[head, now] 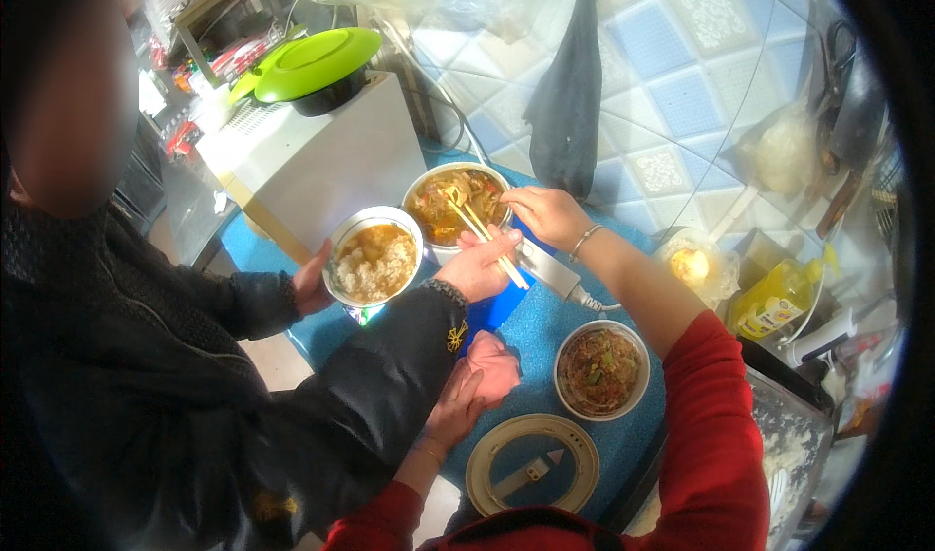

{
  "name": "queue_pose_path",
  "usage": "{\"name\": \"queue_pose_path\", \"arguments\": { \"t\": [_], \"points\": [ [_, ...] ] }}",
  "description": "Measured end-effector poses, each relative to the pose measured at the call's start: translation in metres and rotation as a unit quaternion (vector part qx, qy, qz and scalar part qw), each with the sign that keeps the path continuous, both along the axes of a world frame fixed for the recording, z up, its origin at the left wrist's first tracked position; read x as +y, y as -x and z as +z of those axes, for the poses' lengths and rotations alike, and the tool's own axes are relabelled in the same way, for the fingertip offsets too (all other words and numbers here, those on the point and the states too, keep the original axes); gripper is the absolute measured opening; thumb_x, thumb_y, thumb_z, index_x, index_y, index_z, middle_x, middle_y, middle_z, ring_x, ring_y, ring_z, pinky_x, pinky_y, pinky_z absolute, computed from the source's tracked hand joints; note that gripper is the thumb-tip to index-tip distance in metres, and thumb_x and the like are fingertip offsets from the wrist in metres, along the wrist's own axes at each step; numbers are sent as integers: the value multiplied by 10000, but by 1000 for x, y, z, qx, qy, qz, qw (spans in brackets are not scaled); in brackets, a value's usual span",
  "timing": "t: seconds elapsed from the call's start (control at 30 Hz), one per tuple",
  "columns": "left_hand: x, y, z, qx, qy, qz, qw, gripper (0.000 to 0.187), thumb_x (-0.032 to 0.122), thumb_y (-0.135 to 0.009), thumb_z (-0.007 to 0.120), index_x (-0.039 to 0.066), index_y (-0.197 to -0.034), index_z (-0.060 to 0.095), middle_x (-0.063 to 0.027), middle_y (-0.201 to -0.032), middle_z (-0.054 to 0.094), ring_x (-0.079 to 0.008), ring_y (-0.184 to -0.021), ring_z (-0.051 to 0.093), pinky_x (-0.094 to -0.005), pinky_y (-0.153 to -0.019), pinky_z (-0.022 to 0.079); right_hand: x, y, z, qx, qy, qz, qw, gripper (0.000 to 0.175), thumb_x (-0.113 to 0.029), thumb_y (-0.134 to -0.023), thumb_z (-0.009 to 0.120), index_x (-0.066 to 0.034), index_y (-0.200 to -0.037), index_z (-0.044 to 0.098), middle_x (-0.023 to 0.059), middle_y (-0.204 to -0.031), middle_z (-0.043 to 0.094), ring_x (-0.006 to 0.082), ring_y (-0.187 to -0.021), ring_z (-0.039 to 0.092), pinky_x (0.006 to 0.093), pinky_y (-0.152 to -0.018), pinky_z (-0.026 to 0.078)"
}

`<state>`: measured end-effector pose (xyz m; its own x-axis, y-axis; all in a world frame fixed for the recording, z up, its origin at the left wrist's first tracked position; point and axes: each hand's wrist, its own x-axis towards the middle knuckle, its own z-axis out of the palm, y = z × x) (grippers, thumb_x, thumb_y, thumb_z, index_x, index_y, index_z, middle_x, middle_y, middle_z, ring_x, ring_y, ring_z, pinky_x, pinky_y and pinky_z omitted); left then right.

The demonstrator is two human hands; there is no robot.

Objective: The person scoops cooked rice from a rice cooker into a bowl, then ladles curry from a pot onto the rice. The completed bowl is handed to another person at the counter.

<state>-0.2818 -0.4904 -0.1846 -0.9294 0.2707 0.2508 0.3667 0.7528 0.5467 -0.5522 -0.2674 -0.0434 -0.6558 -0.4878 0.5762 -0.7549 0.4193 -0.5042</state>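
My right hand (pixel 546 215), with a bracelet at its wrist, pinches the right rim of a large white bowl of stew (pixel 460 211). My left hand (pixel 454 403) lies on a bunched pink cloth (pixel 494 365), its fingers against the cloth. Another person's hand (pixel 483 264), in a dark sleeve, holds wooden chopsticks (pixel 486 237) with food at their tips over the stew. That person's other hand (pixel 313 280) holds a bowl of rice in broth (pixel 374 257) beside the stew bowl. A smaller bowl of chopped food (pixel 602 370) stands on the blue tabletop (pixel 537 354).
A beige ring-shaped object (pixel 478 470) lies near my body. A white power strip (pixel 548 270) with its cable is beside the stew bowl. At the back left, a white box-like appliance (pixel 329 164) bears a green lid (pixel 318 65). A yellow bottle (pixel 774 299) stands at right.
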Motion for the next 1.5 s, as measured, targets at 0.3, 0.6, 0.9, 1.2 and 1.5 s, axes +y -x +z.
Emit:
{"name": "queue_pose_path", "arguments": {
  "t": [0.3,0.6,0.9,1.2,1.5],
  "points": [
    [1,2,10,46,-17,-6,999,401,200,-871,571,44,-1238,529,-231,-1290,458,-383,-1235,421,-433,-1044,343,1,-6,7,-6,-29,-1,1000,188,-155,-886,534,-78,-1033,622,150,-945,632,334,-858,601,394,-737,488],
    [-4,4,-9,40,9,-7,999,394,232,-884,546,53,-1235,533,-227,-1252,490,-390,-1216,437,-445,-1015,362,1,-3,5,-5,-62,-1,998,213,-183,-890,523,-94,-1059,617,144,-970,628,333,-873,596,398,-760,486],
    [-3,3,-6,5,28,-5,1000,423,252,-881,538,74,-1264,505,-220,-1285,463,-385,-1244,408,-447,-1010,359,0,-19,13,44,-123,10,991,207,-139,-867,529,-66,-1039,616,137,-934,633,303,-839,612,376,-724,503],
    [-5,7,-17,56,12,-23,998,412,244,-876,546,52,-1240,523,-229,-1260,478,-395,-1222,427,-451,-1028,347,5,-32,19,175,-106,30,978,215,-89,-831,550,-53,-1035,607,98,-854,626,259,-770,618,349,-665,509],
    [-7,7,-20,45,3,-21,999,411,240,-866,561,40,-1223,540,-232,-1245,489,-402,-1205,440,-453,-1024,353,13,-40,24,166,-91,37,981,247,-71,-797,579,-83,-1042,609,80,-810,603,251,-730,603,348,-636,499]
  ]
}}
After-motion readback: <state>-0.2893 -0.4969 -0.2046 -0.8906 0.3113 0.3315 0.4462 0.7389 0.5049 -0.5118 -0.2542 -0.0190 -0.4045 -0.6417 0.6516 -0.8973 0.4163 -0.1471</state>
